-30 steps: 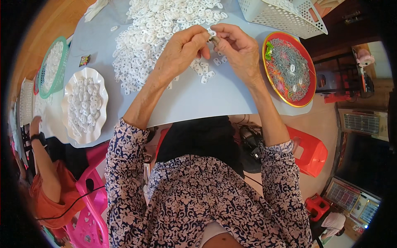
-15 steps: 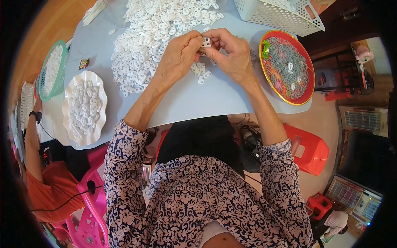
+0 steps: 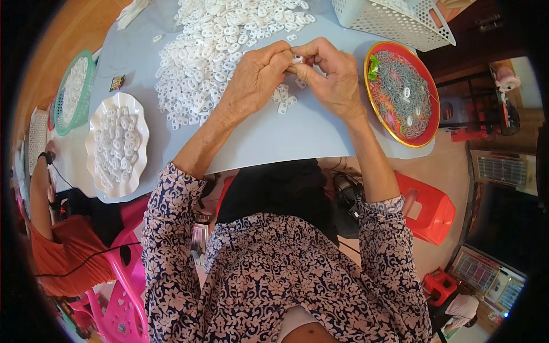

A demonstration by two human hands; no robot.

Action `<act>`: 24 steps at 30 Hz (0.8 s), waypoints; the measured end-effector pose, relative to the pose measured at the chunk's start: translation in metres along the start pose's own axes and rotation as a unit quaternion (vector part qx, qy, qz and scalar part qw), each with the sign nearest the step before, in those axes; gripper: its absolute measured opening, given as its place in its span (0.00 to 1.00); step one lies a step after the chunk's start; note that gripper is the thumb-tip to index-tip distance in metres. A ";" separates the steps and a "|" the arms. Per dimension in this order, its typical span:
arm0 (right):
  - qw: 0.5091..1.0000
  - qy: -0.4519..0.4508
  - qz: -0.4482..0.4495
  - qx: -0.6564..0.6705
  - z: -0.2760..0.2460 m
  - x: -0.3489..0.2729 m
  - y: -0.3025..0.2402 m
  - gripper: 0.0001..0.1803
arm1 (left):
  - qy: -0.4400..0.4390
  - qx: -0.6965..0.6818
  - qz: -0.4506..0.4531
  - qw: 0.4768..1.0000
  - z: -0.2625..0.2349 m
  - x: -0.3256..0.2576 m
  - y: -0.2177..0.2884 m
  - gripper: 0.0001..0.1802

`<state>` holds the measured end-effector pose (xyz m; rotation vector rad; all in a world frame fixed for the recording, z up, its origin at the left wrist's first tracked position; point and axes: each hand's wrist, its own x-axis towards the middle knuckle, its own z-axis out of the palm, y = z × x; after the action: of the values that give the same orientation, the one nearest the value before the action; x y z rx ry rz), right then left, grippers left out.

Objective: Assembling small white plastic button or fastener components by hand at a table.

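Note:
Between my two hands is a small white plastic piece (image 3: 297,59), oval with dark holes, mostly covered by fingers. My left hand (image 3: 256,77) is closed and pinches it from the left. From the right, the thumb and fingers of my right hand (image 3: 331,74) close on it too. A large heap of the same white pieces (image 3: 197,74) spreads beyond and left of my hands, and several loose ones (image 3: 283,98) lie just below them. To the right, a red tray with a gold rim (image 3: 436,108) holds many small grey screws (image 3: 409,80) and a few white pieces.
A scalloped white dish (image 3: 143,120) of white pieces stands at the left, beside a green basket (image 3: 91,80). A perforated white basket (image 3: 389,26) is at the back right. A red stool (image 3: 426,208) stands below the table's right side. Another person's arm (image 3: 40,194) shows at far left.
Both hands have shifted slightly right in the picture, as has the tabletop. The white piece has turned between my fingers and shows less of its holed face.

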<state>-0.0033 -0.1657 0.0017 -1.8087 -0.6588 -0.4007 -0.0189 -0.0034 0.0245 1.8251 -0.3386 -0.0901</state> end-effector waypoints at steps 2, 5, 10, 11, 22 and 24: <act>1.000 -0.002 -0.008 -0.012 0.000 0.000 -0.002 0.10 | -0.007 -0.005 -0.005 1.000 -0.001 0.000 -0.004 0.15; 1.000 -0.005 -0.015 -0.018 0.000 0.000 0.000 0.10 | -0.011 -0.009 -0.009 1.000 -0.001 0.000 -0.005 0.15; 1.000 0.002 -0.016 0.008 -0.001 0.000 0.001 0.10 | -0.012 -0.017 0.001 1.000 0.000 0.000 -0.003 0.14; 1.000 -0.006 -0.012 0.008 -0.002 0.000 0.001 0.10 | -0.012 -0.018 0.000 1.000 0.000 0.000 -0.004 0.15; 1.000 -0.017 -0.001 0.001 0.001 0.001 0.002 0.10 | -0.002 -0.075 -0.038 0.996 -0.001 0.002 -0.010 0.14; 1.000 -0.021 -0.007 -0.007 0.000 0.001 0.002 0.10 | 0.005 -0.064 -0.031 0.997 0.000 0.000 -0.009 0.14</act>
<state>-0.0016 -0.1662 0.0005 -1.8305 -0.7008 -0.3784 -0.0169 -0.0016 0.0157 1.7093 -0.2631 -0.1439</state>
